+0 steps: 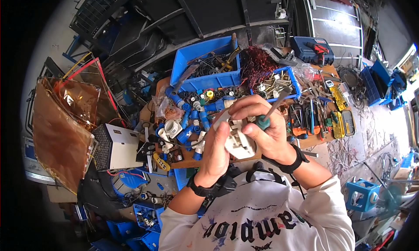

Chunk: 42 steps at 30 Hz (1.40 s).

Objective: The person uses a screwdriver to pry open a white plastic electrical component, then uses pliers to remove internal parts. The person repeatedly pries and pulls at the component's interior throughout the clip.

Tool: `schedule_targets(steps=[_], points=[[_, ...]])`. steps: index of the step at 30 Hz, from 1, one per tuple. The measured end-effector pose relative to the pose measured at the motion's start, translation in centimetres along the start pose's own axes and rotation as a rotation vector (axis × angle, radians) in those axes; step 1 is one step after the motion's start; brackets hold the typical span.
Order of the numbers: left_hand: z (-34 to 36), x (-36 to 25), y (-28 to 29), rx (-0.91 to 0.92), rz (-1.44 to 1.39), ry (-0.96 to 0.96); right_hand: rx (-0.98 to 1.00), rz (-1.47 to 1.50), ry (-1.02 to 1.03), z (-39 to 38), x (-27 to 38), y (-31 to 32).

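In front of my chest, a white plastic electrical part point(240, 145) is held between both hands, its ribbed inner side partly showing. My left hand point(217, 152) is closed round its left side, with the thumb along the edge. My right hand point(273, 135) grips its other side with thumb and fingers. A screwdriver point(263, 121) with a green handle is also tucked in the right hand, its metal shaft slanting up to the right, away from the part. My fingers hide much of the part's far side.
Beyond my hands, a wooden bench bears blue and white plug connectors point(185, 133), a blue bin point(205, 83) of metal scrap, and a blue tray point(288, 78) of bolts. Pliers and screwdrivers point(307, 115) lie to the right. A red drill point(321, 52) rests on its case behind.
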State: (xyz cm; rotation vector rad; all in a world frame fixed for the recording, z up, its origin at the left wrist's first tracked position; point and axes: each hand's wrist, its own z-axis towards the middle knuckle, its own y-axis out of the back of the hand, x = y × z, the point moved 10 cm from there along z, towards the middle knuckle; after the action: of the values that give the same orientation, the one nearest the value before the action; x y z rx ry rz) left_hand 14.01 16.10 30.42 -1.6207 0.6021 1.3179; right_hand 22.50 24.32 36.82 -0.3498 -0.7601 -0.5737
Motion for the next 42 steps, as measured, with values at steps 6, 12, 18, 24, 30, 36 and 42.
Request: schedule_targets(steps=[6, 12, 18, 24, 30, 36, 42], points=[[0.5, 1.6, 0.8, -0.115, -0.058, -0.001, -0.177, -0.144, -0.016, -1.2, -0.6, -0.1], [0.6, 2.6, 1.6, -0.117, -0.136, -0.018, -0.238, -0.165, -0.014, -1.9, -1.3, -0.2], [0.4, 3.0, 2.4, -0.221, -0.246, 0.074, -0.297, -0.063, -0.079, -1.9, -3.6, 0.2], [0.1, 4.7, 4.1, -0.27, -0.298, 0.129, -0.316, 0.007, -0.19, -2.4, -5.8, -0.2], [0.1, 5.1, 5.2, -0.289, -0.273, 0.122, -0.288, 0.016, -0.246, -2.8, -7.3, -1.0], [0.5, 5.8, 6.0, -0.282, -0.327, 0.192, -0.26, 0.017, -0.244, -2.6, -8.2, -1.5], [0.6, 3.5, 5.9, -0.228, -0.24, 0.109, -0.305, 0.035, -0.202, -2.6, -7.7, -1.8]])
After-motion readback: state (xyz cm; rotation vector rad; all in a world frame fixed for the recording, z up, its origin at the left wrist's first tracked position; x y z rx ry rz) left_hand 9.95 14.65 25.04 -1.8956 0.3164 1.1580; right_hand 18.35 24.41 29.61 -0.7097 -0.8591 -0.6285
